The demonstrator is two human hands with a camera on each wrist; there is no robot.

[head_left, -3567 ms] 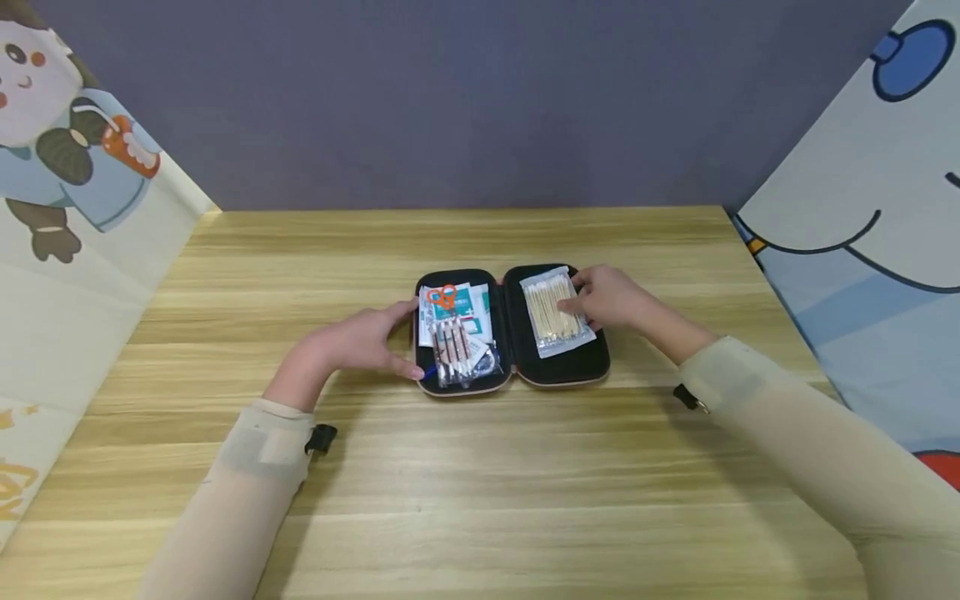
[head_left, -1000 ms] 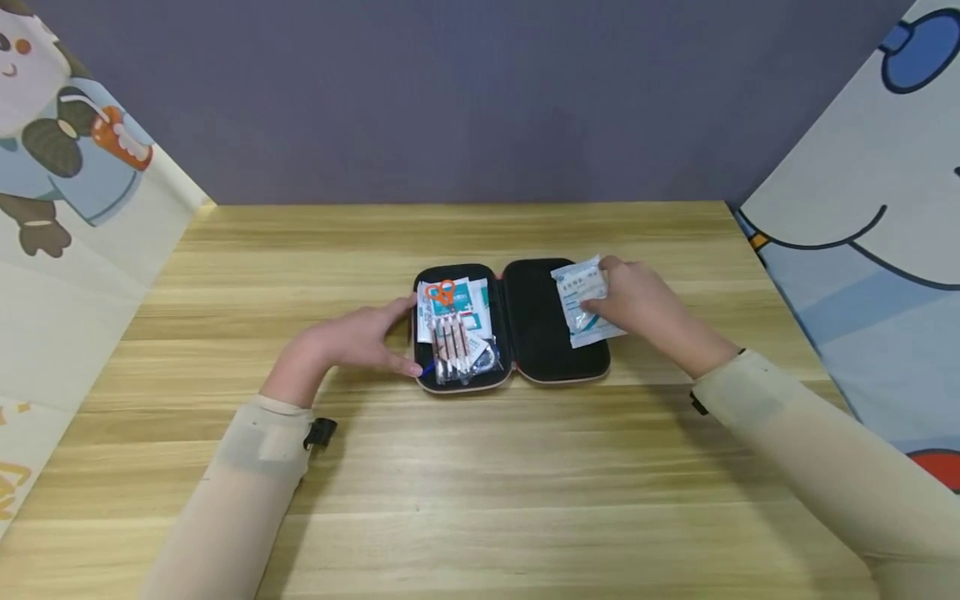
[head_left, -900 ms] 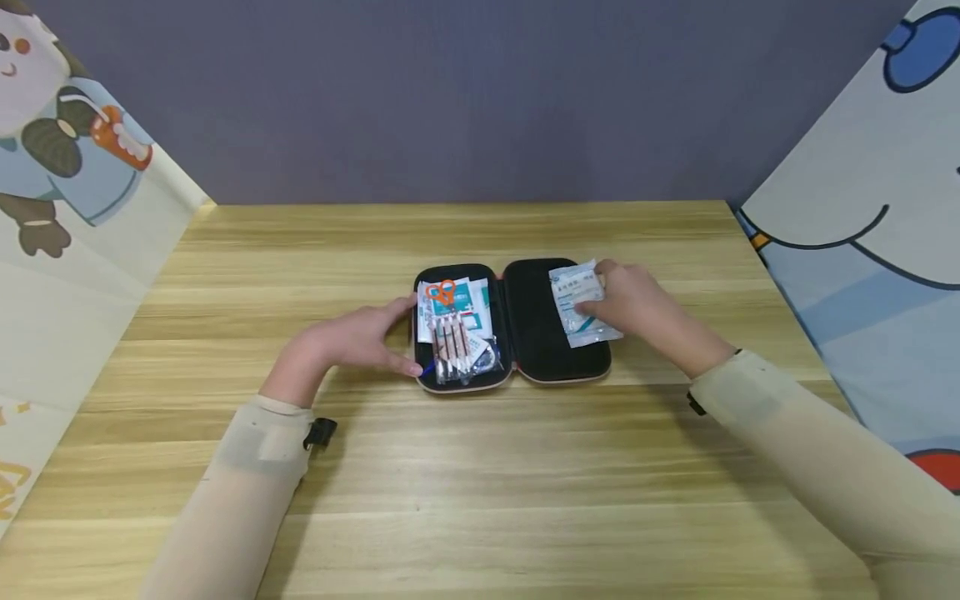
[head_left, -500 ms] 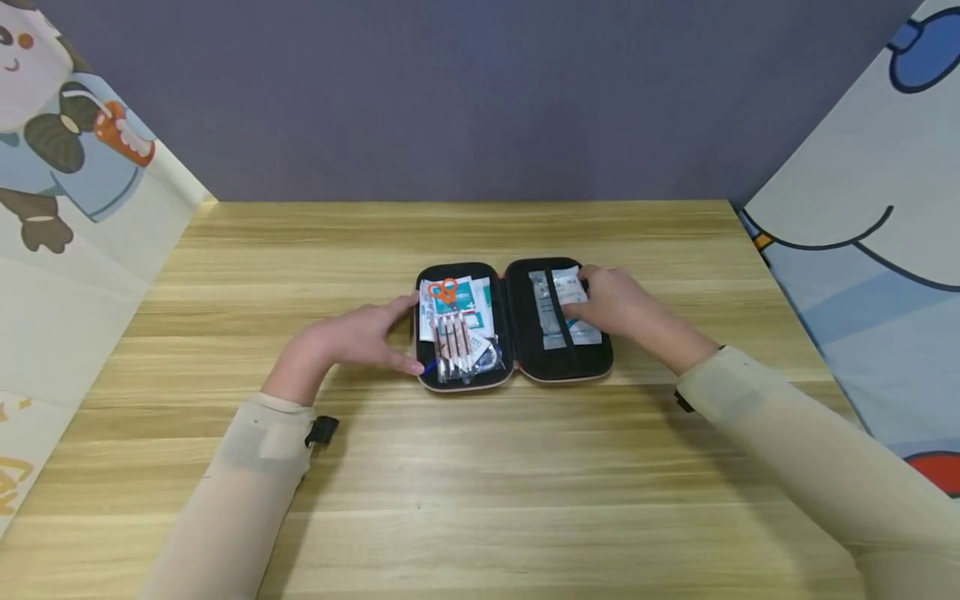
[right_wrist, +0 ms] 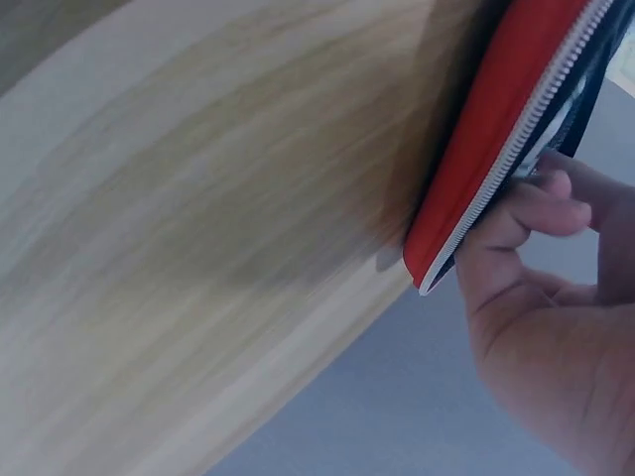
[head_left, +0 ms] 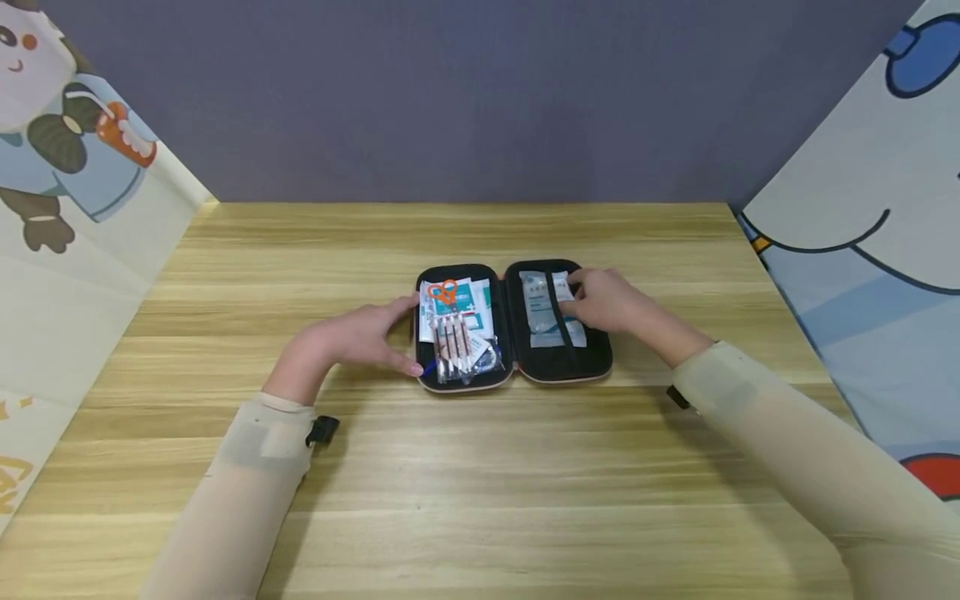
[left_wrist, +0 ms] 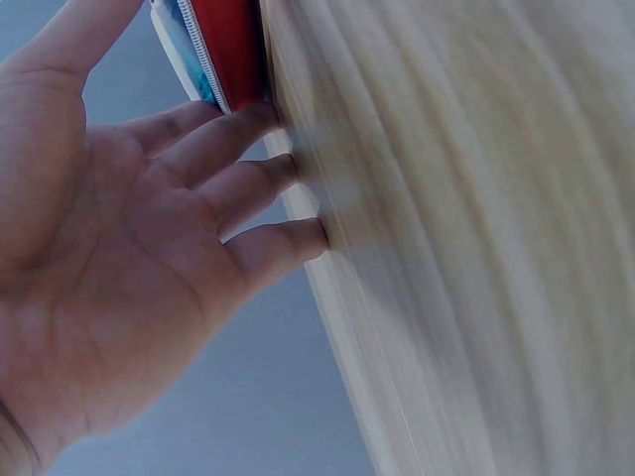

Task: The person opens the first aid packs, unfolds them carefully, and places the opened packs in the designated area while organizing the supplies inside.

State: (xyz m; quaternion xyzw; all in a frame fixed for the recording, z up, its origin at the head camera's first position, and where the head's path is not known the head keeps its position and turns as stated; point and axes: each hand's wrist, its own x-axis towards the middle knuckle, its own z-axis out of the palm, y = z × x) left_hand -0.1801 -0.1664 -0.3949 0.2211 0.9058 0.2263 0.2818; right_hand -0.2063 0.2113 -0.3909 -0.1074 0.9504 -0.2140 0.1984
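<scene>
In the head view a small black-lined zip case (head_left: 525, 368) lies unfolded on the table. A packet of cotton swabs (head_left: 540, 315), printed side up, sits in its right half, with a black elastic strap (head_left: 557, 304) across it. My right hand (head_left: 611, 302) pinches the packet's right edge. My left hand (head_left: 352, 337) spreads thumb and fingers against the case's left edge; in the left wrist view its fingertips rest on the table. Orange-handled scissors (head_left: 442, 292), flat sachets (head_left: 483, 304) and a clear bag of several slim sticks (head_left: 452, 348) fill the left half.
The wooden table (head_left: 480, 475) runs back to a dark grey-blue panel (head_left: 480, 100). Cartoon-printed panels stand at left (head_left: 90, 275) and right (head_left: 862, 292). The case's red outer side (right_wrist: 496, 139) with its zip shows in the right wrist view.
The swab packet has been turned from its clear side to its printed side, lowered into the case's right half and slid left under the strap by my right hand. My left hand stays put.
</scene>
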